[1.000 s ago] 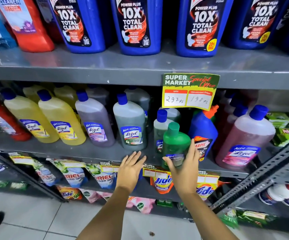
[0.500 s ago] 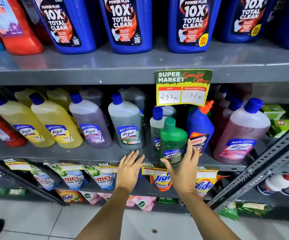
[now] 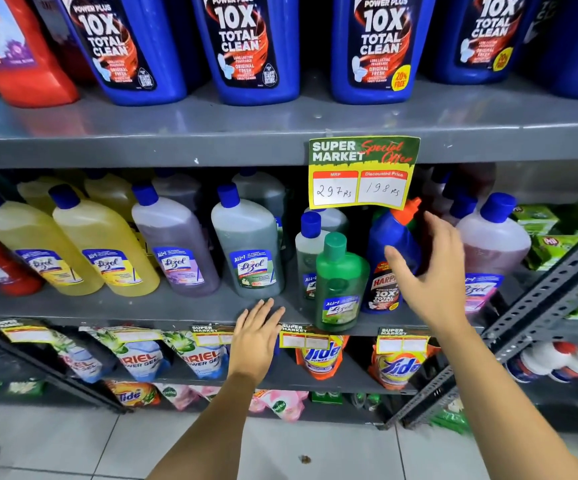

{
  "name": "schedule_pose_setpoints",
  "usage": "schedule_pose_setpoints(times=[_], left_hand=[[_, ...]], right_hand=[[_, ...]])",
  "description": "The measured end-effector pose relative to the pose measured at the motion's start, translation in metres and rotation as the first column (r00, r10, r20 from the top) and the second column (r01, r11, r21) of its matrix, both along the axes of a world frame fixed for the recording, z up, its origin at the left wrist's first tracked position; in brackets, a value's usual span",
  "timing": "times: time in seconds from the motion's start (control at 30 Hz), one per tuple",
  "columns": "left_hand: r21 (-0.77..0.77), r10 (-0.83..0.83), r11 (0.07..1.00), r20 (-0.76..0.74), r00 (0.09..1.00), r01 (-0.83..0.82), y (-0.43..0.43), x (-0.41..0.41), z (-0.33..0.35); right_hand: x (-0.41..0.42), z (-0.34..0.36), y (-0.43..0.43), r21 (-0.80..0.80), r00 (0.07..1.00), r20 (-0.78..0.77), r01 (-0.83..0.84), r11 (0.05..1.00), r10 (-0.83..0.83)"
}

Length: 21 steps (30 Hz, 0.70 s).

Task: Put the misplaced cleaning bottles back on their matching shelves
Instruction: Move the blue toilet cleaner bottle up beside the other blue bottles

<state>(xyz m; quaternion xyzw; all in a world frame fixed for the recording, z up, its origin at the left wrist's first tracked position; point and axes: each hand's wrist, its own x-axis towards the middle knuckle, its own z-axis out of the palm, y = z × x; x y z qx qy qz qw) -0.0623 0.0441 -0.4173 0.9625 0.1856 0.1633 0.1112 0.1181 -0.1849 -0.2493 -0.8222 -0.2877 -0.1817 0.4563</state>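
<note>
Now right hand (image 3: 433, 285) at Harpic bottle (image 3: 393, 244)

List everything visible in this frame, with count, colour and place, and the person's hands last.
Harpic bottles: at least four, blue, top shelf.
Red bottle: one, top shelf, far left.
Lizol bottles: front row two yellow, one purple, one grey-green, one pink, middle shelf; more behind.
Green Lizol bottle: one, small, middle shelf front edge.
Small Harpic bottle: one, blue, orange cap, middle shelf.
Price tag: one, green and yellow, top shelf edge.
Detergent pouches: several, lower shelf.
Left hand: open, at middle shelf edge.
Right hand: open, at the small Harpic bottle.
</note>
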Motion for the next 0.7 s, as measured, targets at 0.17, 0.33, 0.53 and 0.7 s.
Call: schedule_pose_setpoints(times=[0.17,0.33,0.53,0.7], left_hand=[[-0.005,0.039,0.999,-0.035,0.999,-0.039,-0.002,0.002,0.003],[0.041,0.048,0.998,-0.027,0.999,-0.047,-0.003,0.003,0.004],[0.105,0.053,0.993,-0.035,0.998,-0.049,-0.004,0.003,0.004],[0.116,-0.059,0.992,0.022,0.998,0.056,-0.014,-0.005,0.036]], right_hand=[[0.021,-0.004,0.003,-0.214,0.977,-0.186,-0.149,0.965,0.109],[0.018,-0.010,0.002,-0.133,0.978,-0.185,-0.123,0.983,0.098],[-0.012,-0.007,-0.019,0.020,0.994,-0.097,-0.045,0.999,0.047],[-0.051,0.032,-0.061,0.052,1.000,-0.025,-0.005,0.999,0.007]])
